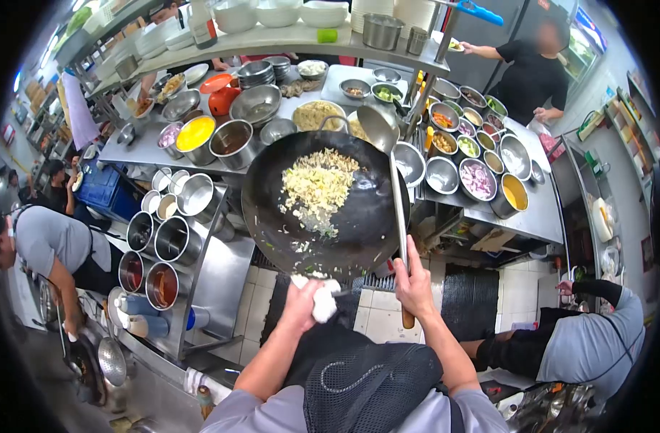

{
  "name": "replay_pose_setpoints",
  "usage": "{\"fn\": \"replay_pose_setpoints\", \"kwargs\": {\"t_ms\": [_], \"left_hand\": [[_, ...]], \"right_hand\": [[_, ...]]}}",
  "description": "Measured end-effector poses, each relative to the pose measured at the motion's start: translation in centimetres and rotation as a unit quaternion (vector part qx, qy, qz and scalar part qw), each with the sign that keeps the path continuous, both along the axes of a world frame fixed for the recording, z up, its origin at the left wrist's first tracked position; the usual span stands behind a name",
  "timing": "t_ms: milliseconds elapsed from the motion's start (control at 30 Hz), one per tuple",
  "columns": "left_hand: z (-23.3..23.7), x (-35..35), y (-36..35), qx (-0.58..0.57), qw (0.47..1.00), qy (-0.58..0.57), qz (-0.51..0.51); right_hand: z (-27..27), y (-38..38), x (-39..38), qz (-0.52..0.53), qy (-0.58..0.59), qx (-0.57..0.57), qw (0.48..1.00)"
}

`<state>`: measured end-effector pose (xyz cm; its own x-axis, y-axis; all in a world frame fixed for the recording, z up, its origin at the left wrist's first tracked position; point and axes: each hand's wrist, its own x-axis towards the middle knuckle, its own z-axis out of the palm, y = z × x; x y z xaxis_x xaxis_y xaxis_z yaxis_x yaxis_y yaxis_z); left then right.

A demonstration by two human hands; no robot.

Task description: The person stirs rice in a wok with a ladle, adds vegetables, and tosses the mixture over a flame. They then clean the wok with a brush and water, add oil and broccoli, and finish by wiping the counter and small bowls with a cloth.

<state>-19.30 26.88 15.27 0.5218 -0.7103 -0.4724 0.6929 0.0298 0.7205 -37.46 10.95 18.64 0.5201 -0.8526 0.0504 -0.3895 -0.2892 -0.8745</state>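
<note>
A large black wok (366,231) is in front of me, with chopped pale yellow and brown food (319,184) heaped in its upper middle and scraps near its lower rim. My left hand (302,303) is closed round a white cloth (324,302) at the wok's near edge, where the handle is mostly hidden. In my right hand (415,285) is the long handle of a ladle (379,128). Its metal bowl points away from me and overlaps the wok's far right rim in this view. The wooden end of the handle sticks out below my fingers.
Beyond the wok stands a steel counter with a yellow-filled pot (195,133) and metal bowls. A right-hand counter bears chopped red onion (478,179) and other ingredients. Sauce pots (162,283) stand left. Co-workers are at left (52,234), right (590,339) and back right (528,76).
</note>
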Motion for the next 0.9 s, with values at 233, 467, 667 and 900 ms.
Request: {"fn": "replay_pose_setpoints", "kwargs": {"t_ms": [233,467,667,900], "left_hand": [[-8.1,1.1,1.0,0.014,0.96,-0.277,-0.032],[-6.2,-0.3,4.1,0.026,0.999,0.017,-0.021],[-3.8,3.1,2.8,0.02,0.996,0.083,-0.009],[-4.1,9.6,2.7,-0.007,1.0,0.015,0.009]], "right_hand": [[3.0,0.0,0.3,0.123,-0.091,0.43,0.89],[3.3,0.8,-3.9,0.078,-0.164,0.68,0.711],[6.7,-1.6,-2.4,0.072,-0.269,0.669,0.69],[5.5,-9.7,10.4,-0.022,0.018,0.15,0.988]]}}
